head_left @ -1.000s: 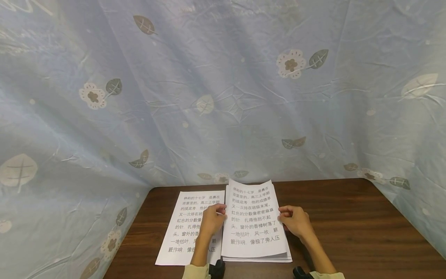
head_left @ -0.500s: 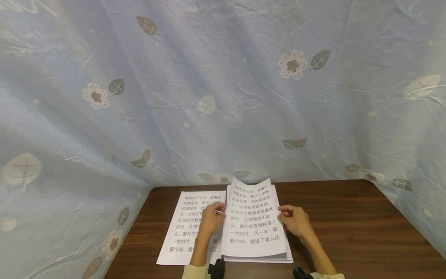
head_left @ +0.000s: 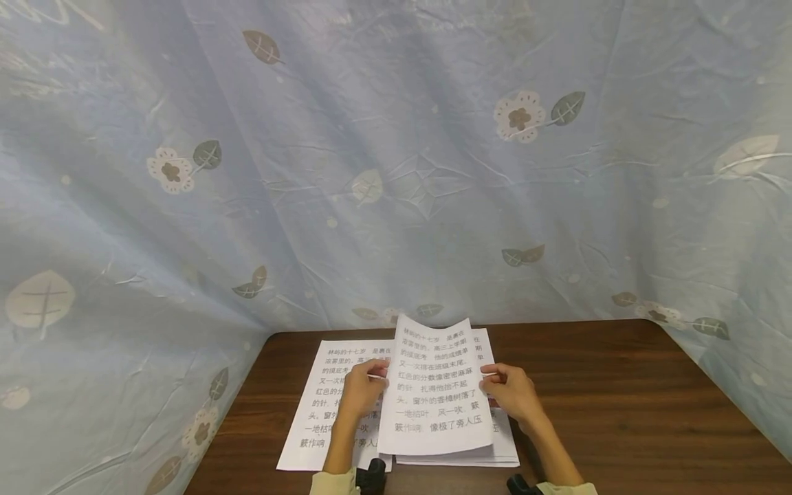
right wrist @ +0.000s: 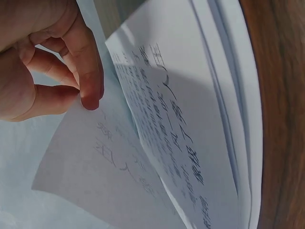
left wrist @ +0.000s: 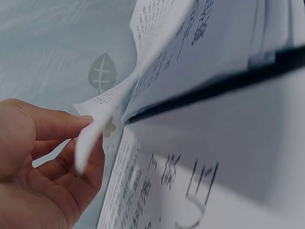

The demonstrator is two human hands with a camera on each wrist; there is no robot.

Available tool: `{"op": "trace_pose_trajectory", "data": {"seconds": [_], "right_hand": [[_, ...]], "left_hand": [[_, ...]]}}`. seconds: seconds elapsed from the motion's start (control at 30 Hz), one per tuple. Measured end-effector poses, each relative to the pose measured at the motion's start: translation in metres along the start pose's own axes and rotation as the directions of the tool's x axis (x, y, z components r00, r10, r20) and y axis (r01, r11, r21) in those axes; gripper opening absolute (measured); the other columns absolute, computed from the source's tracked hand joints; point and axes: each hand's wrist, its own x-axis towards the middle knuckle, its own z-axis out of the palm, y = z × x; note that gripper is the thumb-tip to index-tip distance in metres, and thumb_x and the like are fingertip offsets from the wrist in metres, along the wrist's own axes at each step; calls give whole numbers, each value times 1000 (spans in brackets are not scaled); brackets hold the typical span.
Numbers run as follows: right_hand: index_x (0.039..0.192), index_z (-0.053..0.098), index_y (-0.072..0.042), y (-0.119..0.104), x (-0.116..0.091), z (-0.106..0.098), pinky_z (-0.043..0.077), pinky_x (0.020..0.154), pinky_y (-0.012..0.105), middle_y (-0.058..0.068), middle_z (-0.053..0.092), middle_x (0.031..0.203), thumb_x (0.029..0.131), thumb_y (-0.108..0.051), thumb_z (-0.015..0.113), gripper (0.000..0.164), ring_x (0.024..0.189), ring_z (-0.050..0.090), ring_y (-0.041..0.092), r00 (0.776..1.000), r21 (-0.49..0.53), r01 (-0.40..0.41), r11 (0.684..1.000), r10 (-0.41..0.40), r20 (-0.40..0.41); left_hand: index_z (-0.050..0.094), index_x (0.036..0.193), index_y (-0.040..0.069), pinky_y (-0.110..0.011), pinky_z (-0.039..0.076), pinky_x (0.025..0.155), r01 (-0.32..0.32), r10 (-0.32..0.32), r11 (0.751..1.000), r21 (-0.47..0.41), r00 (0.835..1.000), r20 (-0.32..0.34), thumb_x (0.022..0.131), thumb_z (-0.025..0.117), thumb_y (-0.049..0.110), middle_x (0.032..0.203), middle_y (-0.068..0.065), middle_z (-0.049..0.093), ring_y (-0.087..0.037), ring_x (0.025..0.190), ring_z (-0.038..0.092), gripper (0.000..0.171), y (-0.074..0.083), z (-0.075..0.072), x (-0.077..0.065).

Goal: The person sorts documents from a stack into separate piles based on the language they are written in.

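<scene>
A printed sheet of paper (head_left: 433, 399) is raised above a stack of similar sheets (head_left: 485, 344), its top edge bowed. My left hand (head_left: 364, 390) pinches its left edge between thumb and fingers; the left wrist view shows the edge curling in that grip. On the opposite side my right hand (head_left: 512, 392) pinches the right edge, with the sheet hanging apart from the stack in the right wrist view. Under my left forearm lies another printed sheet (head_left: 334, 405), flat on the table and partly covered by the hand and the raised sheet.
The dark wooden table (head_left: 619, 399) extends to the right of the papers. A pale blue curtain (head_left: 396, 172) with leaf and flower prints stands behind and along the left side. A black wrist strap (head_left: 372, 476) sits on my left wrist.
Both hands have shifted left together with the raised sheet. More of the stack's right side now shows, and the sheet overlaps the left page's edge.
</scene>
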Motion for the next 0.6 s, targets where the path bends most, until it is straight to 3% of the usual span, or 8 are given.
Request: {"op": "trace_pose_trajectory", "data": {"seconds": [0.27,0.6], "right_hand": [[123,73,6,-1,2,17,66,68,37,14,69,99,93,0,72,31,80,68,19,1000,53,-20,998,19,16],[121,74,6,-2,2,40,61,61,26,13,72,96,91,1,73,30,72,66,17,999,66,-17,998,14,45]], "left_hand": [[73,128,-4,-26,61,64,33,-33,999,-43,999,-14,93,68,-4,108,-17,73,-17,80,69,35,-11,-19,-2],[73,128,-4,-25,59,61,59,-61,995,-83,998,-28,91,67,-5,108,-18,72,-18,79,67,37,-23,-37,-3]]}}
